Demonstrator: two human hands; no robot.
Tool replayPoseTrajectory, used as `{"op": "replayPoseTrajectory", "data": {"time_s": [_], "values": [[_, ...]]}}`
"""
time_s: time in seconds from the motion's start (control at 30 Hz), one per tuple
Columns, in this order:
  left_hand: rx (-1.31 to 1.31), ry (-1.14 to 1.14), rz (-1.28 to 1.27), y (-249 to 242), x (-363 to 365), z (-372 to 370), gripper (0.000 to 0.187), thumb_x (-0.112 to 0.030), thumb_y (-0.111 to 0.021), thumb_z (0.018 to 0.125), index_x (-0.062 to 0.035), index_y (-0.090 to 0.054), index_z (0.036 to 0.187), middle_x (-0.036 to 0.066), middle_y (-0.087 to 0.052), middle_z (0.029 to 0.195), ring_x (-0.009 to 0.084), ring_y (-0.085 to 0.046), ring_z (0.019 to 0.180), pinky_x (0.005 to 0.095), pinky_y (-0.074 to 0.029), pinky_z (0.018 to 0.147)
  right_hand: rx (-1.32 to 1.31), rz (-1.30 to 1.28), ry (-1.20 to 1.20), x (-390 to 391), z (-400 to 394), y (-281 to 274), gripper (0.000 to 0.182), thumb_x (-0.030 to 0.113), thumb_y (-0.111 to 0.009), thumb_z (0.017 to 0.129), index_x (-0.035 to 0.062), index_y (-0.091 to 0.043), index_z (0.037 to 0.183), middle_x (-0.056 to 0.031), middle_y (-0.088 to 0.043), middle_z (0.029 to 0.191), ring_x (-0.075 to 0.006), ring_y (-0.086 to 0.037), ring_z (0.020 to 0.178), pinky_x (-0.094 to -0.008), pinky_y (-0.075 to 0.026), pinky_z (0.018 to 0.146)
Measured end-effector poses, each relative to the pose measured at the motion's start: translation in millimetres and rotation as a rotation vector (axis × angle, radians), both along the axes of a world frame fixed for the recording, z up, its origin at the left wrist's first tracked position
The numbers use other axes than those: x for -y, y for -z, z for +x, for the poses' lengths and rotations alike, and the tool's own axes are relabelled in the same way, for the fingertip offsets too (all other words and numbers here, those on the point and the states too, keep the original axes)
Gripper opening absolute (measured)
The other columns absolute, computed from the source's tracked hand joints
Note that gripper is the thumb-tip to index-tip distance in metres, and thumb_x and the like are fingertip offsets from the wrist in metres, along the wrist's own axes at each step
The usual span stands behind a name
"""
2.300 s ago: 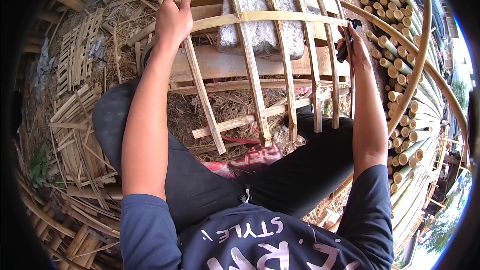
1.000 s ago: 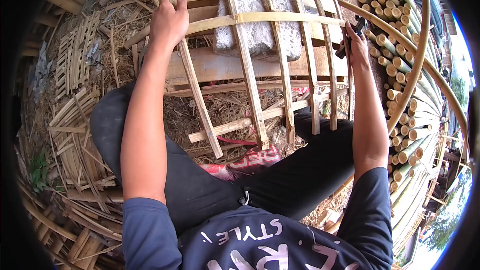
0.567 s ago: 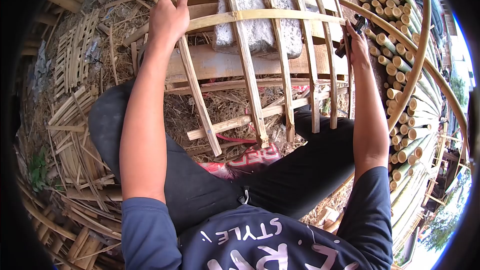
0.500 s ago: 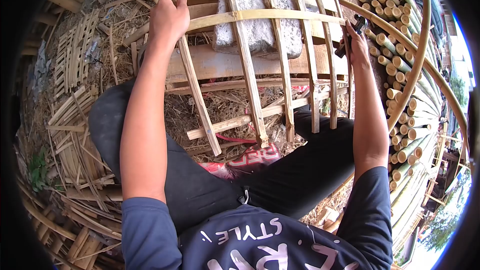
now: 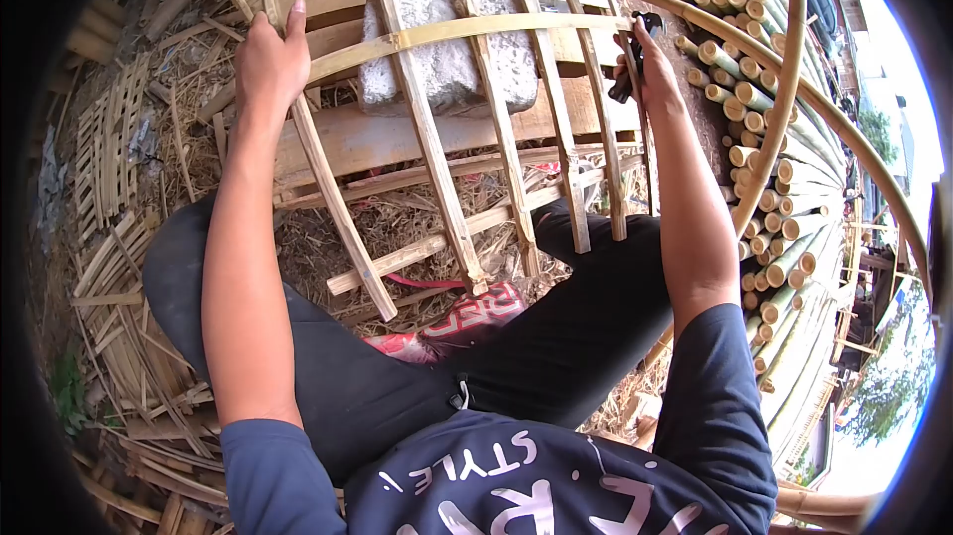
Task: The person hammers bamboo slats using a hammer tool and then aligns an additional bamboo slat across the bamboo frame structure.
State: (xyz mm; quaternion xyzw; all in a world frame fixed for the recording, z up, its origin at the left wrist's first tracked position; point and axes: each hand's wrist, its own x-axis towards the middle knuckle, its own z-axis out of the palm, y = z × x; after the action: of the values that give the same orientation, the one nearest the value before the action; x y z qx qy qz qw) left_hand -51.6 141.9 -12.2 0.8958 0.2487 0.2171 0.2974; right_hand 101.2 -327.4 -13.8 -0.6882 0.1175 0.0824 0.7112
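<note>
A lattice of split bamboo slats (image 5: 427,128) spans the space in front of me, joined by a bowed cross strip (image 5: 516,23). My left hand (image 5: 270,68) is closed on the lattice's left side, where the outer slat meets that strip, thumb pointing up. At the other end, my right hand (image 5: 657,76) is closed around a black tool (image 5: 621,88), its fingers against the lattice's right edge. The tool's kind is mostly hidden by the hand. Behind the slats a rough grey stone block (image 5: 442,68) rests on wide bamboo boards (image 5: 347,143).
Cut bamboo poles (image 5: 784,173) are stacked on the right, with a long curved pole (image 5: 794,29) in front of them. Bamboo strips (image 5: 119,272) and woven pieces litter the left. A red printed sack (image 5: 486,309) lies between my legs.
Both hands and the lattice appear farther left in view, along with the surroundings. The grip of each hand looks the same.
</note>
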Motion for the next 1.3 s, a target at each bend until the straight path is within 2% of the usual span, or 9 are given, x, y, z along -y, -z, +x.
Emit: {"op": "replayPoseTrajectory", "data": {"time_s": [0.07,0.17,0.37,0.47,0.57,0.77,0.97,1.07,1.3], "values": [[-0.009,0.000,-0.013,-5.5,3.2,-3.2,0.061,-0.051,-0.049,0.099,0.0068,-0.060,0.118,0.034,-0.066,0.110,0.0487,-0.062,0.109,0.0510,-0.048,0.097,-0.007,0.045,-0.036,3.7,5.1,5.5,0.045,0.047,-0.065,0.095,0.0044,-0.062,0.109,-0.0100,-0.071,0.096,-0.0137,-0.057,0.047,-0.0301,-0.052,0.044],[-0.036,0.004,-0.039,-3.1,-0.6,-1.5,0.080,-0.061,-0.049,0.096,0.0115,-0.053,0.131,0.036,-0.060,0.123,0.0471,-0.057,0.120,0.0471,-0.045,0.104,-0.070,0.005,-0.058,8.2,11.0,7.7,0.046,0.047,-0.065,0.095,0.0026,-0.064,0.104,-0.0090,-0.066,0.073,-0.0160,-0.057,0.046,-0.0293,-0.051,0.044],[-0.065,0.020,-0.058,-6.7,-0.5,-2.3,0.082,-0.061,-0.050,0.096,0.0124,-0.050,0.134,0.036,-0.057,0.128,0.0461,-0.054,0.125,0.0455,-0.042,0.107,-0.109,0.067,-0.115,12.4,14.7,8.8,0.048,0.049,-0.064,0.095,0.0014,-0.065,0.103,-0.0073,-0.060,0.061,-0.0173,-0.058,0.045,-0.0307,-0.051,0.045],[0.008,-0.002,0.014,-2.3,0.9,-1.4,0.061,-0.050,-0.051,0.099,0.0057,-0.060,0.121,0.032,-0.066,0.113,0.0474,-0.062,0.111,0.0497,-0.048,0.098,-0.114,0.077,-0.105,12.1,15.3,10.3,0.049,0.049,-0.064,0.095,0.0005,-0.064,0.103,-0.0070,-0.060,0.061,-0.0174,-0.058,0.045,-0.0301,-0.051,0.045],[-0.018,-0.016,0.001,-4.7,2.7,-2.4,0.065,-0.051,-0.050,0.099,0.0077,-0.056,0.127,0.034,-0.064,0.118,0.0470,-0.061,0.114,0.0490,-0.047,0.101,-0.107,0.080,-0.098,11.9,15.1,10.7,0.050,0.048,-0.064,0.096,-0.0008,-0.064,0.103,-0.0071,-0.060,0.062,-0.0175,-0.058,0.046,-0.0299,-0.051,0.046],[-0.021,-0.003,0.010,-0.6,-1.4,-0.5,0.068,-0.051,-0.049,0.099,0.0091,-0.054,0.130,0.034,-0.062,0.122,0.0467,-0.060,0.117,0.0488,-0.046,0.103,-0.151,0.128,-0.083,9.4,9.5,3.9,0.033,0.038,-0.071,0.094,0.0058,-0.063,0.093,-0.0034,-0.065,0.082,-0.0123,-0.055,0.057,-0.0271,-0.049,0.051],[-0.013,0.015,-0.052,-1.5,-2.1,-0.9,0.073,-0.057,-0.051,0.097,0.0087,-0.056,0.129,0.034,-0.062,0.123,0.0458,-0.058,0.120,0.0459,-0.044,0.103,-0.141,0.147,-0.090,10.3,11.6,6.7,0.033,0.039,-0.069,0.095,0.0067,-0.063,0.095,-0.0033,-0.064,0.081,-0.0126,-0.055,0.057,-0.0288,-0.050,0.052],[-0.024,0.021,-0.071,-3.2,-2.3,-1.1,0.065,-0.055,-0.051,0.097,0.0042,-0.061,0.122,0.031,-0.066,0.115,0.0458,-0.061,0.113,0.0472,-0.046,0.099,-0.088,0.102,-0.097,9.0,11.5,9.3,0.048,0.049,-0.065,0.095,0.0013,-0.063,0.100,-0.0077,-0.062,0.064,-0.0185,-0.059,0.047,-0.0311,-0.051,0.047],[0.015,0.038,-0.051,-1.7,-2.1,-0.9,0.061,-0.050,-0.051,0.098,0.0084,-0.060,0.112,0.035,-0.065,0.109,0.0484,-0.063,0.108,0.0498,-0.048,0.097,-0.108,0.055,-0.094,6.6,9.0,5.6,0.048,0.053,-0.065,0.094,0.0046,-0.066,0.098,-0.0064,-0.061,0.061,-0.0181,-0.059,0.045,-0.0289,-0.049,0.045]]}}
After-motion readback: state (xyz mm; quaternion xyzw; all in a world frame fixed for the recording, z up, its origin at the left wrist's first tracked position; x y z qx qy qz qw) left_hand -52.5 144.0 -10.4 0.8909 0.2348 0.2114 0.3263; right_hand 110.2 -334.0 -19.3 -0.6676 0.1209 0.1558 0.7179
